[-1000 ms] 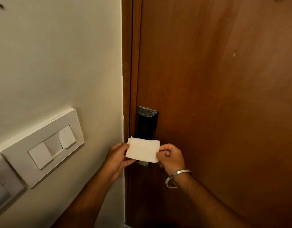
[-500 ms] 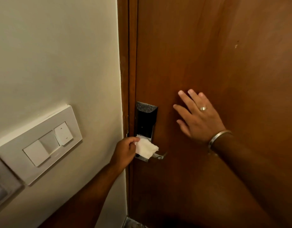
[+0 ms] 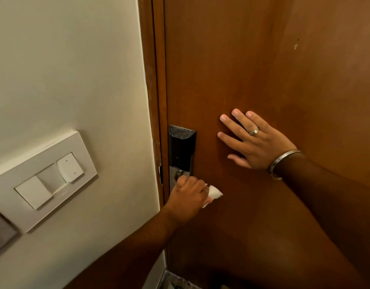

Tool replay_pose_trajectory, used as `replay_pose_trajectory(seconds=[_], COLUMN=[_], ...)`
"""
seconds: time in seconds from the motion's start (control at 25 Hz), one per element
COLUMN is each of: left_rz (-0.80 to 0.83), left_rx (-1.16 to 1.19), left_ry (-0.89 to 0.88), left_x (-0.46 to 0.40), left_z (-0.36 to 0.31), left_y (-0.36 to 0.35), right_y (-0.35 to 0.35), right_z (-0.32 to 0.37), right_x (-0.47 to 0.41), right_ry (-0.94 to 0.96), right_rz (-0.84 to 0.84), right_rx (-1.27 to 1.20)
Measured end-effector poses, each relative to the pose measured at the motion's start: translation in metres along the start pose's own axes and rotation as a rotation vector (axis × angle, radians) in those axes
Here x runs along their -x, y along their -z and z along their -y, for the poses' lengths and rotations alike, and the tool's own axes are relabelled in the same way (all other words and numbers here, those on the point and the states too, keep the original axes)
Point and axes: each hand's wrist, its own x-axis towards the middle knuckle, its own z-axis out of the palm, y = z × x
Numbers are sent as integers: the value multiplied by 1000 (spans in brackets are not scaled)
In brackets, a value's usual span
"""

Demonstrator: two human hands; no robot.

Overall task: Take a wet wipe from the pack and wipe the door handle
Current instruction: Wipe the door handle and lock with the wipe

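Observation:
My left hand [image 3: 189, 197] is closed around a white wet wipe [image 3: 214, 193], wrapped over the door handle, which is hidden under the hand and the wipe. Just above it sits the black and silver lock plate [image 3: 181, 149] on the brown wooden door [image 3: 232, 59]. My right hand [image 3: 255, 140] lies flat on the door to the right of the lock, fingers spread, with a ring and a metal bangle. The wipe pack is not in view.
A white switch panel [image 3: 44, 180] is mounted on the cream wall [image 3: 65, 69] to the left. The brown door frame [image 3: 154, 80] runs between the wall and the door. A grey plate [image 3: 0, 234] shows at the left edge.
Both hands held the flat wipe a second ago. My right hand let go and pressed flat on the door. My left hand bunched the wipe and slid it right along the handle.

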Motion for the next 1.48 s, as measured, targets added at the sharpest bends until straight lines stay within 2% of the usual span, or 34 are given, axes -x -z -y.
replay_pose_trajectory(seconds=[0.08,0.2,0.28,0.4,0.56,0.72,0.84,0.96,1.12,1.28,1.4,1.48], left_rz=[10,36,116,205,296,154,177,170,157,66,93,87], left_rx=[-20,-20,-46,-83,49,43,-1,-74,108,28,-34,19], left_ry=[21,80,69,-4,175,56,51,32,117,4,39,81], left_x=[4,27,30,7,-17,14,29,12,-19,14,28,20], left_z=[-2,37,57,28,-24,15,54,28,-20,22,55,40], left_y=[3,16,27,28,14,22,32,25,8,8,15,14], right_y=[-1,-2,-4,-4,-2,-1,-2,-3,-3,-2,-2,-1], right_z=[0,0,-1,0,0,-1,0,0,1,1,1,0], right_x=[-1,-1,-1,-1,-2,-3,-2,-2,-1,-2,-2,-3], right_ry=[3,15,19,21,29,25,30,33,29,25,27,29], right_rz=[-11,-27,-32,-27,-5,-19,-28,-29,-24,-33,-39,-35], right_rx=[16,12,27,37,44,50,53,51,61,68,65,66])
